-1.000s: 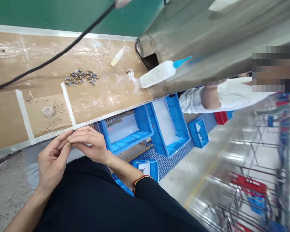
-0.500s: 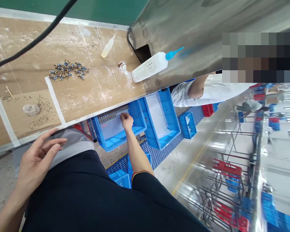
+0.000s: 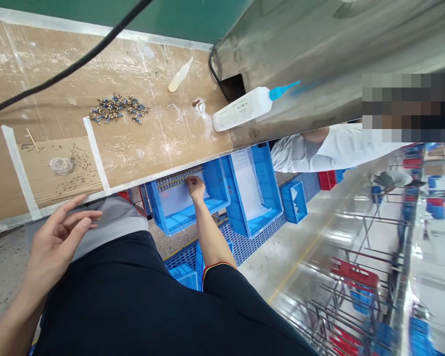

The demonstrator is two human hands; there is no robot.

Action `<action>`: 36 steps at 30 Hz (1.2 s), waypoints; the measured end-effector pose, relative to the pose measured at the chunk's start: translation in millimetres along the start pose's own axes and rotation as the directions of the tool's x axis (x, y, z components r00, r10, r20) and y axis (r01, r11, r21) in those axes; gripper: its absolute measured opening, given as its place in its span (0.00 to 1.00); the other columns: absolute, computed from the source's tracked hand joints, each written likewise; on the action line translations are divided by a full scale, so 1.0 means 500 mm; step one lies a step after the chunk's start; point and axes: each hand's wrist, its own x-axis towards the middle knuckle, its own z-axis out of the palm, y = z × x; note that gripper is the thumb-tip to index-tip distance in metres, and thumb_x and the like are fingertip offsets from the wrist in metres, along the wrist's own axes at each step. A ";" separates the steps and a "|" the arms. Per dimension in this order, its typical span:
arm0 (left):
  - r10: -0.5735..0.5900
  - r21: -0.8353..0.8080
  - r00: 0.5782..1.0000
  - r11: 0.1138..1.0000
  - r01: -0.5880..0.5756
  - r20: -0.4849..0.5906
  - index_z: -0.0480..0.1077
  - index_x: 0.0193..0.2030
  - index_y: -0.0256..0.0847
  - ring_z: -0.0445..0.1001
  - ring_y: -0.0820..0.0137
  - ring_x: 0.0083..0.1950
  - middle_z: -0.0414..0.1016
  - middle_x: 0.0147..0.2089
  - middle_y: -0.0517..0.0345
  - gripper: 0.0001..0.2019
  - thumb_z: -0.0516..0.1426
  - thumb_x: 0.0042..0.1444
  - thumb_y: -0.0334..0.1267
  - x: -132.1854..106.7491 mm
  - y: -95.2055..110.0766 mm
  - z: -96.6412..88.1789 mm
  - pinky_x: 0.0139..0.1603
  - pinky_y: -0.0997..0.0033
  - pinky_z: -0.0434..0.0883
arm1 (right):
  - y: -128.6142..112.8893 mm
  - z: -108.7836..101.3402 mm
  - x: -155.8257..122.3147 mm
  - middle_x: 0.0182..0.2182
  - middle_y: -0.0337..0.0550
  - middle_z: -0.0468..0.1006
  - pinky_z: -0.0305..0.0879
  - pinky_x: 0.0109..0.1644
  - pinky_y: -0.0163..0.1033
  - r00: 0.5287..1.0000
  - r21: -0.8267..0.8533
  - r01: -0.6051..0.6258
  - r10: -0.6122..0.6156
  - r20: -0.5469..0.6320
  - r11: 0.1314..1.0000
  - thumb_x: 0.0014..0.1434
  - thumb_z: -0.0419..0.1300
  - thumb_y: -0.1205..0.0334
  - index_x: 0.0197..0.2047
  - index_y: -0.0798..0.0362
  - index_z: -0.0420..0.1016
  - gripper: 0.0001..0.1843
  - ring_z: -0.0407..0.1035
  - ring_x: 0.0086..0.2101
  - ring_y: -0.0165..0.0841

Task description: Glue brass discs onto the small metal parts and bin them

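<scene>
My left hand hovers open above my lap, fingers spread, holding nothing, just below the table's metal edge. My right hand reaches down into a blue bin under the table. Its fingers are pinched together at a row of small brass parts lined up along the bin's far side. What the fingers hold is too small to make out. A pile of small brass and blue fittings lies on the cardboard-covered table.
A white glue bottle with a blue nozzle lies by a steel machine housing. A black cable crosses the table. More blue bins stand on the floor. Another person in a white sleeve works at right.
My hands, together at the table edge a second ago, have parted. The right went down into the blue bin; the left opened and stayed over my lap.
</scene>
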 end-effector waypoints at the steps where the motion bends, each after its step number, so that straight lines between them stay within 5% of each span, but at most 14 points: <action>1: 0.001 -0.003 1.000 1.000 -0.001 -0.005 0.76 0.79 0.51 0.93 0.48 0.53 0.93 0.56 0.48 0.37 0.72 0.70 0.63 0.001 -0.002 -0.001 0.67 0.43 0.89 | -0.009 -0.006 -0.009 0.55 0.47 0.87 0.86 0.58 0.51 0.999 0.021 0.018 -0.017 -0.036 1.000 0.78 0.71 0.45 0.60 0.53 0.83 0.20 0.84 0.50 0.39; 5: -0.014 -0.010 1.000 1.000 0.014 0.000 0.75 0.80 0.47 0.93 0.49 0.54 0.93 0.57 0.47 0.38 0.71 0.71 0.63 0.002 -0.008 -0.006 0.68 0.42 0.88 | -0.073 -0.044 -0.062 0.31 0.39 0.81 0.80 0.48 0.46 0.954 0.124 0.147 -0.107 -0.280 0.981 0.79 0.62 0.36 0.46 0.54 0.82 0.27 0.78 0.33 0.37; 9: 0.024 -0.004 1.000 1.000 -0.024 0.007 0.75 0.80 0.45 0.93 0.48 0.56 0.93 0.57 0.45 0.37 0.70 0.72 0.62 0.006 -0.014 -0.010 0.65 0.43 0.89 | -0.197 -0.074 -0.122 0.31 0.35 0.78 0.77 0.46 0.43 0.857 0.206 0.360 -0.235 -0.458 0.910 0.79 0.59 0.34 0.50 0.50 0.80 0.26 0.75 0.32 0.34; 12: 0.047 -0.011 0.999 0.999 -0.047 0.018 0.75 0.79 0.46 0.93 0.50 0.55 0.93 0.57 0.45 0.36 0.70 0.72 0.62 0.006 -0.017 -0.014 0.63 0.46 0.90 | -0.331 -0.060 -0.147 0.34 0.35 0.82 0.77 0.45 0.40 0.806 0.300 0.582 -0.485 -0.341 0.756 0.77 0.66 0.39 0.50 0.49 0.82 0.21 0.77 0.33 0.31; 15: 0.050 -0.017 0.999 0.999 -0.050 -0.001 0.76 0.78 0.48 0.93 0.51 0.54 0.93 0.58 0.47 0.35 0.70 0.72 0.62 -0.003 -0.014 -0.024 0.64 0.46 0.89 | -0.470 -0.013 -0.147 0.42 0.39 0.88 0.79 0.49 0.40 0.673 0.343 0.713 -0.734 -0.092 0.611 0.77 0.68 0.46 0.51 0.48 0.86 0.14 0.82 0.39 0.32; 18: 0.014 -0.021 0.997 1.000 -0.016 -0.075 0.77 0.78 0.51 0.93 0.50 0.57 0.93 0.58 0.50 0.35 0.71 0.72 0.62 -0.029 -0.011 -0.050 0.67 0.46 0.88 | -0.583 0.039 -0.135 0.48 0.43 0.90 0.79 0.54 0.42 0.547 0.220 0.808 -0.834 0.066 0.547 0.78 0.65 0.54 0.51 0.49 0.87 0.10 0.83 0.46 0.35; 21: -0.028 -0.020 0.972 1.000 0.024 -0.234 0.80 0.75 0.52 0.92 0.50 0.58 0.93 0.58 0.52 0.32 0.71 0.71 0.63 -0.077 -0.019 -0.099 0.68 0.45 0.88 | -0.655 0.074 -0.134 0.48 0.48 0.90 0.77 0.57 0.46 0.509 0.015 0.856 -0.846 0.160 0.517 0.76 0.63 0.59 0.50 0.50 0.87 0.10 0.82 0.47 0.40; 23: -0.030 -0.020 0.912 1.000 0.024 -0.410 0.83 0.71 0.53 0.93 0.51 0.54 0.94 0.55 0.56 0.28 0.72 0.70 0.61 -0.118 -0.029 -0.142 0.66 0.44 0.89 | -0.680 0.082 -0.146 0.48 0.51 0.90 0.76 0.58 0.49 0.513 -0.100 0.858 -0.826 0.232 0.505 0.73 0.64 0.60 0.50 0.50 0.87 0.09 0.82 0.47 0.43; 25: 0.002 0.000 0.783 1.000 -0.002 -0.622 0.84 0.68 0.56 0.93 0.55 0.50 0.94 0.51 0.64 0.22 0.71 0.72 0.58 -0.161 -0.034 -0.191 0.66 0.43 0.88 | -0.688 0.079 -0.159 0.47 0.53 0.90 0.75 0.56 0.51 0.515 -0.167 0.857 -0.797 0.316 0.487 0.70 0.65 0.57 0.49 0.49 0.87 0.10 0.82 0.46 0.46; 28: 0.137 0.100 0.445 0.989 -0.106 -0.885 0.86 0.63 0.59 0.92 0.62 0.47 0.92 0.46 0.76 0.13 0.69 0.75 0.50 -0.201 -0.027 -0.285 0.61 0.47 0.88 | -0.683 0.070 -0.150 0.43 0.56 0.90 0.72 0.49 0.54 0.541 -0.229 0.841 -0.745 0.391 0.491 0.66 0.65 0.49 0.45 0.43 0.87 0.12 0.81 0.42 0.49; 29: 0.232 0.192 0.303 0.969 -0.157 -0.924 0.87 0.60 0.56 0.91 0.64 0.43 0.92 0.43 0.74 0.12 0.70 0.73 0.46 -0.205 -0.022 -0.325 0.52 0.51 0.88 | -0.682 0.071 -0.137 0.41 0.58 0.90 0.70 0.46 0.54 0.553 -0.248 0.832 -0.721 0.418 0.496 0.65 0.65 0.45 0.43 0.40 0.87 0.13 0.81 0.39 0.49; 30: 0.330 0.280 0.218 0.932 -0.232 -0.919 0.88 0.58 0.50 0.90 0.66 0.39 0.91 0.39 0.72 0.12 0.70 0.70 0.41 -0.205 -0.016 -0.370 0.45 0.56 0.87 | -0.682 0.074 -0.120 0.41 0.59 0.90 0.68 0.44 0.55 0.550 -0.248 0.834 -0.702 0.451 0.494 0.63 0.66 0.41 0.42 0.37 0.87 0.13 0.81 0.38 0.49; 33: 0.428 0.361 0.204 0.885 -0.294 -0.881 0.84 0.61 0.44 0.88 0.73 0.37 0.90 0.37 0.71 0.14 0.65 0.71 0.35 -0.177 0.003 -0.517 0.45 0.64 0.86 | -0.692 0.093 -0.073 0.35 0.62 0.88 0.62 0.39 0.59 0.537 -0.297 0.842 -0.654 0.533 0.450 0.51 0.67 0.35 0.34 0.33 0.84 0.14 0.75 0.29 0.51; 36: 0.524 0.512 0.357 0.848 -0.135 -0.773 0.81 0.59 0.44 0.83 0.75 0.33 0.89 0.37 0.65 0.11 0.60 0.75 0.34 -0.111 0.025 -0.635 0.39 0.70 0.80 | -0.701 0.103 -0.057 0.30 0.61 0.83 0.58 0.38 0.61 0.518 -0.399 0.854 -0.613 0.597 0.333 0.44 0.66 0.37 0.29 0.30 0.79 0.11 0.65 0.21 0.49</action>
